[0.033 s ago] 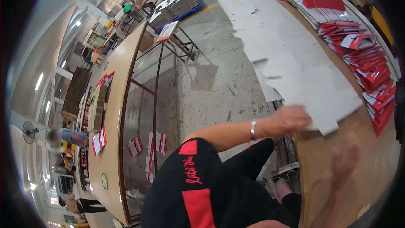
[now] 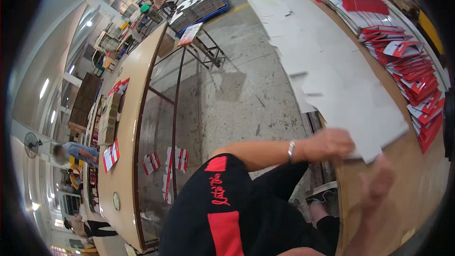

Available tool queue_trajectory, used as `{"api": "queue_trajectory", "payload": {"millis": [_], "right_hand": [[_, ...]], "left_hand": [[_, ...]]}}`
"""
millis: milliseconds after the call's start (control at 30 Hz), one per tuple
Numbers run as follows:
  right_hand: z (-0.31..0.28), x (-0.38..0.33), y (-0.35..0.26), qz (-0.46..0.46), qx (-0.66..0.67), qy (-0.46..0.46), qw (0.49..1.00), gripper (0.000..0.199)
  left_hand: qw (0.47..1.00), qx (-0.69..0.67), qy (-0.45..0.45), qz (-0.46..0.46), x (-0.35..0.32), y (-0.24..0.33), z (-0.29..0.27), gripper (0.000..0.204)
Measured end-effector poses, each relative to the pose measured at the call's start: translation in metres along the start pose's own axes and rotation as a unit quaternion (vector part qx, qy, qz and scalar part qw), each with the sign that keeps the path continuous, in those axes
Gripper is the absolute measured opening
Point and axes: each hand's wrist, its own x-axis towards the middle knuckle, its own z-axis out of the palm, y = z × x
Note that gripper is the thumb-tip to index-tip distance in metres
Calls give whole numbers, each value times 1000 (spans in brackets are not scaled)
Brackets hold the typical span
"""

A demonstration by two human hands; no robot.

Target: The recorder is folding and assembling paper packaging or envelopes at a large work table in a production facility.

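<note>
White paper sheets [image 2: 327, 66] lie overlapped in a long spread along the table on my right. My left hand [image 2: 332, 144], with a silver bracelet at the wrist, is closed on the near edge of the nearest white sheet [image 2: 374, 128]; its fingertips are partly hidden. Just beyond that sheet's near corner, my right hand [image 2: 379, 178] hovers over the bare wood. It is somewhat blurred, with fingers stretched out, thumb apart and nothing visible in it.
Folded red-and-white paper pieces [image 2: 412, 71] line the table's far right side. To the left stands another long wooden table [image 2: 130, 128], with a stack of cartons [image 2: 110, 118] on it. Red-and-white pieces [image 2: 177, 159] show below its edge. Several people are farther off.
My left hand has shifted slightly right and down, and the nearest sheet's corner has come a little toward me. My right hand has moved left, closer to that corner.
</note>
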Motion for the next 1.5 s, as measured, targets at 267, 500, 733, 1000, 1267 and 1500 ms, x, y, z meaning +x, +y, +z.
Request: {"api": "queue_trajectory", "payload": {"millis": [267,500,733,1000,1267,1500], "right_hand": [[-53,-137,-68,205,134,-33,969,16],[-126,-258,-68,504,196,-1,841,23],[-104,-267,-95,425,-19,111,898,33],[-98,-284,-111,526,-65,128,838,39],[-85,-256,-88,676,-31,181,714,66],[-43,-264,-148,652,180,438,592,75]], "left_hand": [[989,18,-130,-66,-34,62,29,80],[977,7,-213,-23,-30,-5,68,16],[958,-152,-140,-201,-8,23,95,21],[973,-153,-167,37,-19,75,138,29],[984,-81,-143,-69,-2,113,173,32],[957,66,-271,76,-8,126,182,66]]}}
